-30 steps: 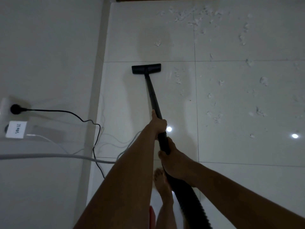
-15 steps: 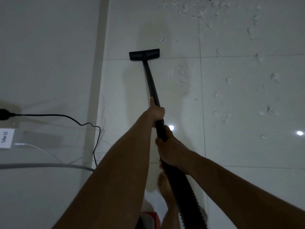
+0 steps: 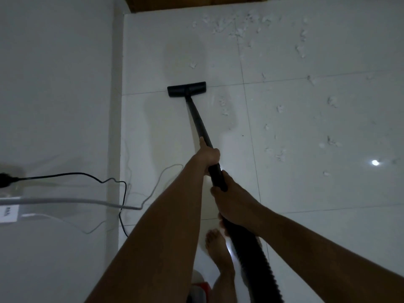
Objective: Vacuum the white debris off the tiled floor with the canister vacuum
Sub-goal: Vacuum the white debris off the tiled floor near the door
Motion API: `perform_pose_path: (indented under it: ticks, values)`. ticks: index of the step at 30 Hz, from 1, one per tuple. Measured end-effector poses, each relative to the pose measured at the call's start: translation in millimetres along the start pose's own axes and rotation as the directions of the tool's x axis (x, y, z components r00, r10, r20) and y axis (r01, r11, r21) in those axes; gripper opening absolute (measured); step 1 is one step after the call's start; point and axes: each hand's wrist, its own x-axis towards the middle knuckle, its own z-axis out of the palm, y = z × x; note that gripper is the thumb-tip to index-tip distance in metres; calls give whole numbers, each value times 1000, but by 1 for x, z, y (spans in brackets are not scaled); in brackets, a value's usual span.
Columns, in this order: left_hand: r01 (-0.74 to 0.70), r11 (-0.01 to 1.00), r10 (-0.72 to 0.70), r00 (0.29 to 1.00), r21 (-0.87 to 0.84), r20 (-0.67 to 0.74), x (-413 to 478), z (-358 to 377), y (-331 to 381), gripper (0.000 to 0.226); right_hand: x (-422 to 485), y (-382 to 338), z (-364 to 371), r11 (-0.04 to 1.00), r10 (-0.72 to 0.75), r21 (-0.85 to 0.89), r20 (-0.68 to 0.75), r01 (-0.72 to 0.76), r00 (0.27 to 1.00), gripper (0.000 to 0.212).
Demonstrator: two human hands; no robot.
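At the left edge of view, a black power cord (image 3: 105, 180) and a white cable (image 3: 65, 201) run from the wall down onto the tiled floor (image 3: 306, 237), at about 8 o'clock from the floor nozzle (image 3: 187, 89). The nozzle lies flat across a grout line. One second earlier it sat just short of that line, so the stroke has advanced toward 12 o'clock. A single scrap (image 3: 192, 65) lies near, at 12 o'clock from the nozzle, not yet collected.

The wand (image 3: 197, 119) runs back toward 5 o'clock. The left hand (image 3: 208, 155) grips it with fingers wrapped round the tube and the thumb laid along it. Just behind, the right hand (image 3: 231, 202) is closed round the wand where it meets the ribbed hose (image 3: 251, 254). A bare foot (image 3: 216, 246) stands below the hands.

The white debris (image 3: 236, 29) is densest at 1 o'clock from the nozzle, and looser scraps (image 3: 332, 101) spread from 2 to 4 o'clock. Judgement: the lane along the wall is nearly done, and most of the task remains to the right.
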Motion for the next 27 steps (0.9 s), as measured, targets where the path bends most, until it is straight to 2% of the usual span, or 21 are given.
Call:
perform_pose_path:
  ticks: [3,5,11,17,22,27]
  values:
    - [-25,1000,25,999,0,-24,7,10,8,78,6,-1,-6,1000,4,-3,-26,-4,1000,50]
    - [-47,999,47,998,-3,-35,16,15,10,76,18,4,-5,998,14,-65,-80,-20,997,54]
    - [-137,991,136,990,-5,-40,46,20,11,75,50,8,-8,983,-66,-176,-126,43,990,57]
    - [-135,991,135,990,4,-28,62,13,22,76,62,-4,-14,994,-47,-99,-91,38,995,63]
    - [-125,992,124,992,-30,-24,77,13,28,78,73,-7,-18,987,-61,-150,-82,48,995,62]
    - [-112,994,112,993,-16,-37,87,12,37,76,78,-16,-24,990,-65,-129,-75,55,995,63]
